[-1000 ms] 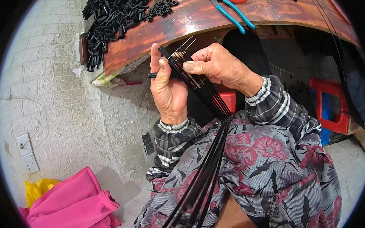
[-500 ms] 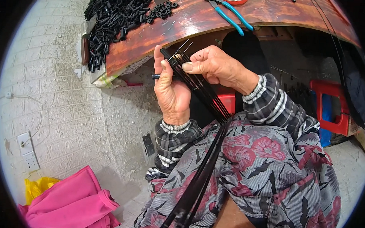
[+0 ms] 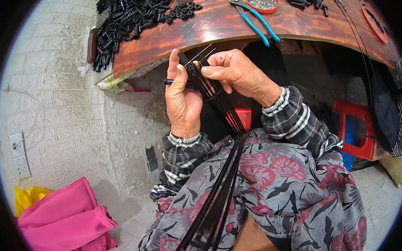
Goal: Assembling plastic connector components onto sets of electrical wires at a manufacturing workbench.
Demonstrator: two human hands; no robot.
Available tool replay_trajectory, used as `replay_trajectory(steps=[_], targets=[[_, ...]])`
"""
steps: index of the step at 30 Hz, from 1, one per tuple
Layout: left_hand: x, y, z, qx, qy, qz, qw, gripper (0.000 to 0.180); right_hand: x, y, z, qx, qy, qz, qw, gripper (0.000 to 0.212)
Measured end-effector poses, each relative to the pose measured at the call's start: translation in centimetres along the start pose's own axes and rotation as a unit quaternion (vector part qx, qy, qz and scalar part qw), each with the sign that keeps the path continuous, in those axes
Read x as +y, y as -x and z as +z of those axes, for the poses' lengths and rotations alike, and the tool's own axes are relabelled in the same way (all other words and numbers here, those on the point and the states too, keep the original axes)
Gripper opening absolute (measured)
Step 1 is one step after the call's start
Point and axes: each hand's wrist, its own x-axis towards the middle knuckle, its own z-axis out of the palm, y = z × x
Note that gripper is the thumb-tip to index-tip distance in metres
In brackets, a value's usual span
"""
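Note:
A folded umbrella frame [image 3: 230, 122] of thin black ribs slants from between my hands down over my lap, its lower ends fanning out. My left hand [image 3: 184, 103] grips its upper end between thumb and fingers, and a short black tube [image 3: 168, 82] pokes out beside that thumb. With thumb and forefinger, my right hand [image 3: 236, 71] pinches at the rib tops, where a small pale bit shows. What exactly sits in that pinch is hidden. Two thin metal ends stick up past the ribs.
On the wooden table [image 3: 204, 30] ahead lie a heap of black plastic parts [image 3: 134, 12], blue-handled pliers [image 3: 256, 23] and a red dish of small metal bits [image 3: 263, 3]. A red stool [image 3: 360, 131] stands at the right; pink cloth [image 3: 65, 218] lies lower left.
The view has shifted slightly, showing more of the table's right side. Both hands keep their hold on the umbrella frame, and its lower ribs have spread a little wider.

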Motion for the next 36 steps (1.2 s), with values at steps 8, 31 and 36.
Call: replay_trajectory(steps=[8, 31, 36], targets=[[0.0, -0.2, 0.3, -0.024, -0.021, 0.014, 0.999, 0.040, -0.9, 0.5, 1.8, 0.065, -0.014, -0.031, 0.997, 0.028], [0.1, -0.3, -1.8, -0.074, 0.018, -0.051, 0.996, 0.052, -0.9, 0.4, 0.5, -0.017, 0.017, 0.010, 1.000, 0.041], [3.1, -0.4, -2.2, 0.059, -0.017, -0.128, 0.990, 0.036, 0.2, 0.1, -1.0, -0.003, -0.009, 0.025, 1.000, 0.035]])
